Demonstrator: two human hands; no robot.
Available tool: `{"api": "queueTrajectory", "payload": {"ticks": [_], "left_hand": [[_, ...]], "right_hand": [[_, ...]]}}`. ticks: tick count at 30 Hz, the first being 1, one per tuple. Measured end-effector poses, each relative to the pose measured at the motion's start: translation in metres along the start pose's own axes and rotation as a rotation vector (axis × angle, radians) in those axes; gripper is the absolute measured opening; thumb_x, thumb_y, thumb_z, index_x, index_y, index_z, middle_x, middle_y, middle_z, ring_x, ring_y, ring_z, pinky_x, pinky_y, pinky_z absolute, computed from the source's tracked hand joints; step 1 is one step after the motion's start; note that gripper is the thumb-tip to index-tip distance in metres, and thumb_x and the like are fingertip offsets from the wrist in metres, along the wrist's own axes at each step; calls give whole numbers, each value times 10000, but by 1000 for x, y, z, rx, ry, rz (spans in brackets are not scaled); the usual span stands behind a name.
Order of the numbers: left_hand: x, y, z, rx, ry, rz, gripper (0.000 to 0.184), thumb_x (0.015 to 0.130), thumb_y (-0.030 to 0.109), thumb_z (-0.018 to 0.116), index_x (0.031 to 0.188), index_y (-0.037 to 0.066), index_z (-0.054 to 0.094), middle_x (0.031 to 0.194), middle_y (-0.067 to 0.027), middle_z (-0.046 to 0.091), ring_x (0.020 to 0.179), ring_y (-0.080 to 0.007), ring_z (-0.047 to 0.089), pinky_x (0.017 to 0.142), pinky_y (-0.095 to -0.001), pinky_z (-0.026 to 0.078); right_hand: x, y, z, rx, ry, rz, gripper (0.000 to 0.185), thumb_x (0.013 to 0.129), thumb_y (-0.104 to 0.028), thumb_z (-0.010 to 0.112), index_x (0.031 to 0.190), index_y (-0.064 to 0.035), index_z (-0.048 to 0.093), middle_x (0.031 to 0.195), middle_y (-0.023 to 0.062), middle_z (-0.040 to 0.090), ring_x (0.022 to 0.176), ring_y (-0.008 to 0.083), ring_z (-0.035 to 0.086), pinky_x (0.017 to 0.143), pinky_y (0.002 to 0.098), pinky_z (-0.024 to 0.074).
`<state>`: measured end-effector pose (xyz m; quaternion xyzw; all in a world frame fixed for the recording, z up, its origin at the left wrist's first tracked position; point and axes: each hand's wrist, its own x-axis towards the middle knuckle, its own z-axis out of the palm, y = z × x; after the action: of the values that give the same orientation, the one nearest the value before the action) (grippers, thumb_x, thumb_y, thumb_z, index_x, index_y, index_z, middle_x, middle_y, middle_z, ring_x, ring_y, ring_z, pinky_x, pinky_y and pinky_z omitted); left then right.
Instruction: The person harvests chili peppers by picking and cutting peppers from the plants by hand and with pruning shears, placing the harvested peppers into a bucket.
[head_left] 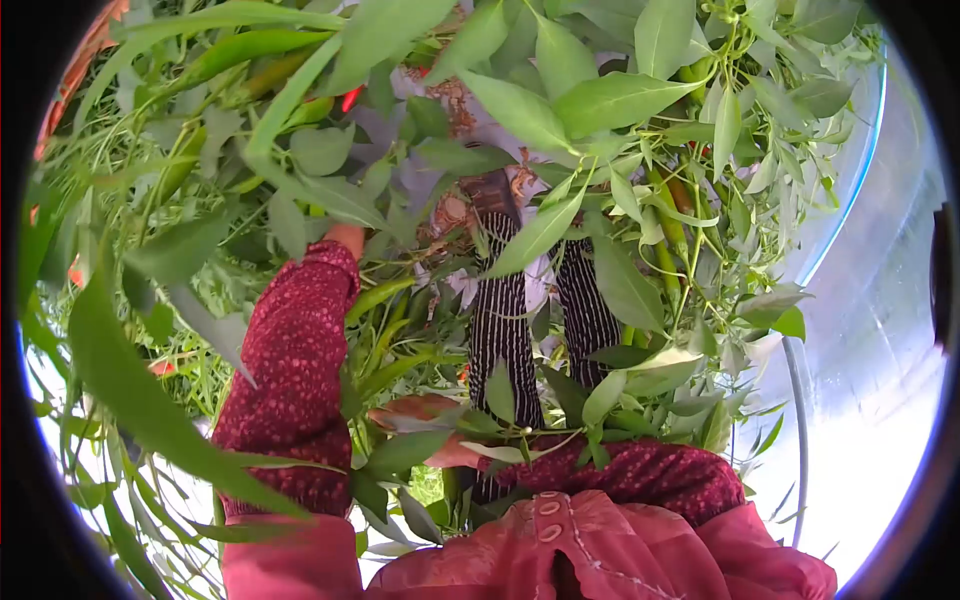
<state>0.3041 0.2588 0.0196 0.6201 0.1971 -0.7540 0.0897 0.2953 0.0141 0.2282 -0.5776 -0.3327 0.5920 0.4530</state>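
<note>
My left arm, in a dark red speckled sleeve, reaches up among pepper plants. Only a bit of my left hand point(346, 238) shows past the cuff; leaves hide its fingers. A long green chili pepper point(380, 297) hangs just below and to the right of it. Bent across the front of my body, my right arm brings my right hand point(425, 408) low into the middle foliage. A broad leaf point(408, 450) covers much of that hand, so its grip is unclear. Further green chili peppers point(668, 225) hang among leaves on the right.
Dense leafy stems surround both arms, some close to the camera. A red pepper point(351, 98) shows at upper left. My striped trouser legs point(500, 340) stand in the middle over pale ground littered with dry leaves. Clear plastic sheeting point(880, 260) runs along the right side.
</note>
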Motion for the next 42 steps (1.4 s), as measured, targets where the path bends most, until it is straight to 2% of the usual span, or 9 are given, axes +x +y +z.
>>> {"api": "queueTrajectory", "payload": {"ticks": [6,8,9,13,18,21,24,34,42], "left_hand": [[17,-14,22,61,289,2,320,833,134,536,1124,0,549,1123,-230,569,1075,-394,525,921,-439,410],[7,-21,26,51,319,11,311,824,127,547,1108,1,559,1102,-232,582,1059,-403,536,909,-443,419],[2,-24,26,-99,402,80,321,815,136,560,1110,12,565,1111,-224,584,1061,-401,538,914,-440,420],[4,-47,30,-37,605,242,310,869,189,516,1132,34,569,1099,-207,596,1046,-351,558,892,-407,439],[-18,-52,16,-1008,333,-8,570,796,281,646,1295,90,446,1288,-122,494,1098,-319,532,855,-439,459],[2,-73,30,-212,449,233,469,861,241,590,1273,56,464,1233,-146,531,1045,-316,555,837,-388,462],[-30,-50,18,-762,622,201,291,905,202,515,1028,-56,572,880,-217,603,833,-339,575,770,-422,434],[-67,-35,6,-728,452,202,360,880,248,562,1069,-56,525,1001,-277,540,937,-430,521,796,-480,405],[-115,-65,7,-1135,515,316,282,894,249,573,1007,-9,576,666,-24,518,545,-151,473,483,-343,391]], "right_hand": [[-7,49,30,665,-441,598,143,864,-92,558,976,-6,533,984,82,574,942,221,576,1014,356,387],[-25,46,65,1702,264,407,162,871,-66,550,1019,-1,539,1017,117,592,947,242,589,1006,375,400],[-8,37,38,892,347,193,342,906,-389,515,929,-51,558,688,112,537,679,199,571,669,352,459],[18,12,-56,125,-213,258,566,839,-209,571,1328,-72,319,783,172,563,709,335,584,667,390,510],[25,29,-61,240,-305,434,550,841,-127,517,1344,-60,304,807,183,581,755,372,595,683,437,508],[27,35,-68,87,-212,233,546,849,-116,508,1350,-77,294,886,184,611,789,373,603,684,438,512],[43,38,-81,168,-131,367,501,871,-117,501,1339,-109,322,977,165,630,827,343,622,710,397,517],[63,57,-131,422,159,595,291,943,-182,473,1226,-117,474,1050,58,645,925,154,614,791,279,476],[73,102,-86,1290,481,443,309,853,-183,611,1107,-16,557,1091,142,579,929,227,576,861,340,448]]}}
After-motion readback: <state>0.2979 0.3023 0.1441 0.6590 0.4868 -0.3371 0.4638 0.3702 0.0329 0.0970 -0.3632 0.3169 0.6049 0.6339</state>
